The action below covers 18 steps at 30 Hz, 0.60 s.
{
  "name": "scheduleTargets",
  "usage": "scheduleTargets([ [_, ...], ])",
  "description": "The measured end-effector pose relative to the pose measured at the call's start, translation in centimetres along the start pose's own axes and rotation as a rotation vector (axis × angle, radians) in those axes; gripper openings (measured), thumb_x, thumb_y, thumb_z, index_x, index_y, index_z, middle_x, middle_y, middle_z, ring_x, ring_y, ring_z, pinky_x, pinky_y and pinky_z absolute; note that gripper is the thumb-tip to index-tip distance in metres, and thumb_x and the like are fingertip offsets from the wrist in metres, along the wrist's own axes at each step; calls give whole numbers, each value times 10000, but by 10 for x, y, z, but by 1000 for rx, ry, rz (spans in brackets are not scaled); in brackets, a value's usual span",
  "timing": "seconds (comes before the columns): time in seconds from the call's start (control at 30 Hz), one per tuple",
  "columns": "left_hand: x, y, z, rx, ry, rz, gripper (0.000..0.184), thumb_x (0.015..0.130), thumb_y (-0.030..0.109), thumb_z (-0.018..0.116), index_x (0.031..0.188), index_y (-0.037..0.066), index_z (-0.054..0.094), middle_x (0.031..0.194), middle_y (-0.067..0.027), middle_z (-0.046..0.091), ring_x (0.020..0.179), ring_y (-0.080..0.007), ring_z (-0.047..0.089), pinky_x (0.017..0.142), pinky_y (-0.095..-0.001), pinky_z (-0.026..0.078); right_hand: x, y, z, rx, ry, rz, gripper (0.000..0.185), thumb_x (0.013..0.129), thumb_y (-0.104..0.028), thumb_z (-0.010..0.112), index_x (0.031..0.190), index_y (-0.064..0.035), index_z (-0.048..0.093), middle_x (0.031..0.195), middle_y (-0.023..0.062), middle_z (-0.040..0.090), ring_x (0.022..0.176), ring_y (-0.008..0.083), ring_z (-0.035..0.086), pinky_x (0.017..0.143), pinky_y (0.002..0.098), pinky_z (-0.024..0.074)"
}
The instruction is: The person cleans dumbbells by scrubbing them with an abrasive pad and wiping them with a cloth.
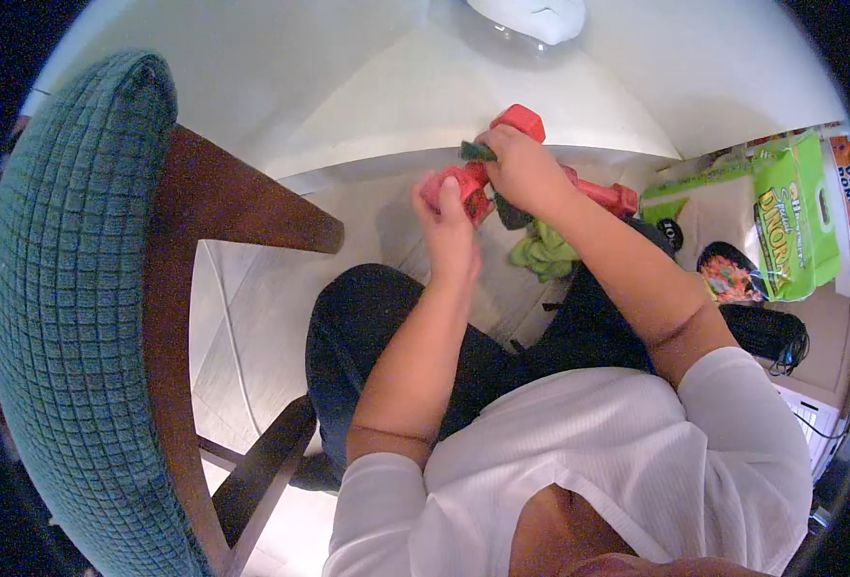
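A red hex dumbbell (462, 195) is in my left hand (444, 221), whose fingers and thumb close round one of its ends. The dumbbell's surface there looks scuffed with dark marks. Just to the right, my right hand (526, 173) is closed on a dark green cloth (478, 152) that pokes out beside the fingers, near the dumbbell's bar. Beyond that hand shows a red hex end (518, 123); whether it belongs to the same dumbbell is hidden. Another red dumbbell (608, 197) lies partly behind my right forearm. Below the hands sits a light green, lobed soft thing (543, 252).
A padded green chair (79, 288) with wooden legs (252, 188) stands on the left. A pale cabinet or wall base (377, 125) rises ahead. To the right are a green rice bag (790, 221) and a black cabled item (763, 335). A white cable (236, 337) crosses the floor.
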<state>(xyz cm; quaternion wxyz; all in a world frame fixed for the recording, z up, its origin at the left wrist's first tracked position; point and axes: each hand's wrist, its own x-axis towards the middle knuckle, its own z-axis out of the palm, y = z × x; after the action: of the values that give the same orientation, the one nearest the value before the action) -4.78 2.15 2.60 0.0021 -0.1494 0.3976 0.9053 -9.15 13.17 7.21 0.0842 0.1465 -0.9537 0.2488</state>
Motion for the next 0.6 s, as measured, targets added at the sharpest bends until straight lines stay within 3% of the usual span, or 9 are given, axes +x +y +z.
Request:
scheduleTargets([
  [0.1, 0, 1, 0, 0, 20, -43, 433, 831, 315, 515, 1149, 115, 298, 1100, -99, 406, 897, -225, 503, 610, -365, 501, 7, 11, -7, -11, -70, -86, 238, 687, -24, 509, 922, -10, 548, 912, 164, 548, 857, 331, 533, 766, 380, 442],
  [0.2, 5, 2, -1, 1, -11, -52, 443, 827, 323, 517, 1149, 109, 299, 1091, -100, 408, 905, -229, 499, 616, -369, 501, 17, 16, -17, -156, -76, 95, 226, 687, -20, 515, 911, -4, 546, 906, 164, 547, 854, 333, 532, 762, 378, 443],
  [0.3, 3, 3, -1, 38, -3, -32, 437, 826, 334, 512, 1140, 107, 311, 1084, -97, 410, 898, -226, 498, 630, -364, 498, 6, 17, 3, -116, 15, -35, 239, 685, -44, 531, 920, -4, 547, 890, 169, 554, 856, 345, 530, 764, 380, 440],
  [0.4, 5, -5, -2, -37, 10, -11, 416, 830, 341, 501, 1125, 106, 325, 1060, -91, 426, 883, -210, 498, 620, -358, 496, -6, -7, -3, 32, -81, 46, 280, 720, -141, 564, 967, -11, 553, 902, 178, 574, 864, 327, 549, 773, 354, 439],
  [0.5, 16, -10, -14, -43, 16, -56, 383, 833, 341, 493, 1097, 110, 338, 1033, -83, 453, 852, -197, 508, 606, -356, 495, -6, -9, -31, 233, -306, 180, 359, 748, -251, 587, 1016, -15, 553, 911, 161, 597, 846, 258, 578, 762, 327, 440],
  [0.53, 13, -4, -11, -29, 16, -83, 374, 833, 344, 491, 1086, 112, 343, 1020, -79, 460, 839, -195, 512, 602, -356, 495, -2, 1, -34, 275, -235, 260, 415, 762, -335, 588, 1034, -23, 558, 877, 123, 613, 801, 180, 579, 746, 315, 442],
  [0.6, 11, 7, -4, -12, 26, -128, 355, 834, 350, 487, 1064, 116, 352, 995, -72, 475, 811, -190, 519, 593, -356, 493, -4, 32, -51, 326, -27, 408, 327, 781, -251, 582, 1033, -48, 538, 822, 82, 614, 710, 146, 581, 656, 287, 461],
])
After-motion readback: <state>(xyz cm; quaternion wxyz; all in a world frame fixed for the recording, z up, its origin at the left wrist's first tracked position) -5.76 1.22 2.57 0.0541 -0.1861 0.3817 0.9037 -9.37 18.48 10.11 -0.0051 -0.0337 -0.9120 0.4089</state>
